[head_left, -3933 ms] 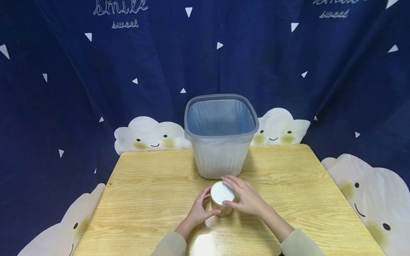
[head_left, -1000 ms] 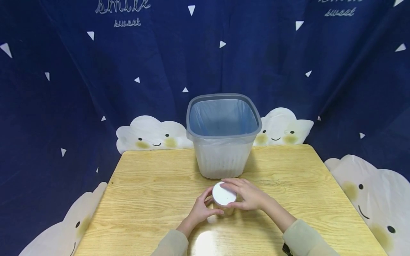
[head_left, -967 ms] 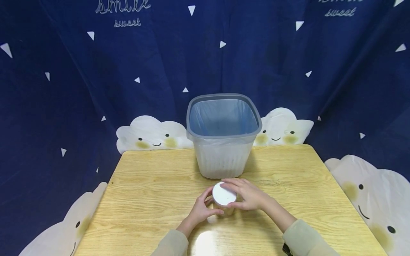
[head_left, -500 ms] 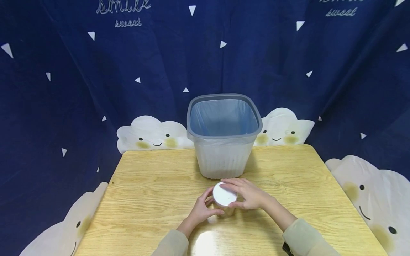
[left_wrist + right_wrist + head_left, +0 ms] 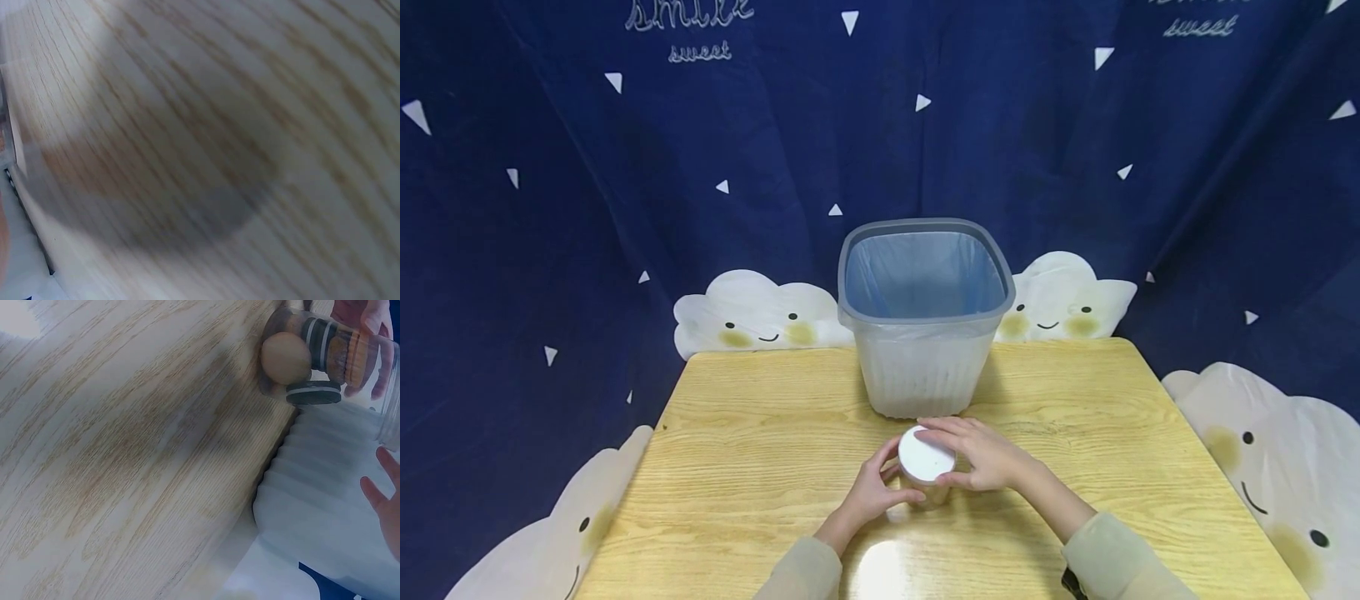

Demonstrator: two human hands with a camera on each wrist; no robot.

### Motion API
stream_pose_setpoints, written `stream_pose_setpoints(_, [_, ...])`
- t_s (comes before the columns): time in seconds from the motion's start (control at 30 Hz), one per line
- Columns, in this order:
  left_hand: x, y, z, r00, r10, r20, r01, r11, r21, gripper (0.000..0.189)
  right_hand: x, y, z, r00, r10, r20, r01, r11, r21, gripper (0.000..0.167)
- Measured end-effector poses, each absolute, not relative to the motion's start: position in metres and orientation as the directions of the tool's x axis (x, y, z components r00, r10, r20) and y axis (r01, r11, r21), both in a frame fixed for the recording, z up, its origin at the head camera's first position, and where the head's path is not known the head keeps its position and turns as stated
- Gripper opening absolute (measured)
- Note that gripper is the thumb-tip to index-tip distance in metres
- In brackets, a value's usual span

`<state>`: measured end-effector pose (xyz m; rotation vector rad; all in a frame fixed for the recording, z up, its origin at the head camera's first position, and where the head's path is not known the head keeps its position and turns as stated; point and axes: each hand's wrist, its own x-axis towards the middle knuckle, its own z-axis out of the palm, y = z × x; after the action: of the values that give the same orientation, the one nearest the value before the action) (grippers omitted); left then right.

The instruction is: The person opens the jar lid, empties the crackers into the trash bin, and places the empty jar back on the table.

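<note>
The jar (image 5: 936, 494) stands on the table (image 5: 760, 467), between two hands. Behind hangs a dark blue curtain (image 5: 775, 125); its lettering reads "smile sweet" at upper left, and "sweet" again at upper right — the line above that one is cut off. On the wooden table, just beyond the jar, sits a ribbed bin (image 5: 925, 371) with a grey rim. The left hand (image 5: 872, 493) has its fingers curled round the jar's side; the right hand (image 5: 983, 457) grips the white lid (image 5: 923, 458). Inside the clear jar — round cookies (image 5: 286, 358), tan and dark.
</note>
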<state>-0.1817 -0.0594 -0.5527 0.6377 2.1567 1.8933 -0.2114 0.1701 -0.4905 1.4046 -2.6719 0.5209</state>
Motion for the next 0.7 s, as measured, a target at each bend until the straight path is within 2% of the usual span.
stream_pose_setpoints(0.23, [-0.182,-0.059,-0.553,-0.887,0.442,0.135,0.189,0.081,0.979,0.081,-0.207,0.169,-0.490,-0.615,-0.756,0.222,-0.786,0.569,-0.242,0.066])
stream_pose_setpoints(0.43, [-0.181,-0.059,-0.553,-0.893,0.433,0.127,0.181,0.087,0.980,0.081,-0.199,0.163,-0.488,-0.688,-0.679,0.257,-0.726,0.649,-0.228,0.066])
stream_pose_setpoints(0.7, [-0.181,-0.058,-0.555,-0.889,0.423,0.175,0.224,0.067,0.972,0.079,-0.187,0.153,-0.492,-0.766,-0.579,0.277,-0.638,0.737,-0.223,0.071])
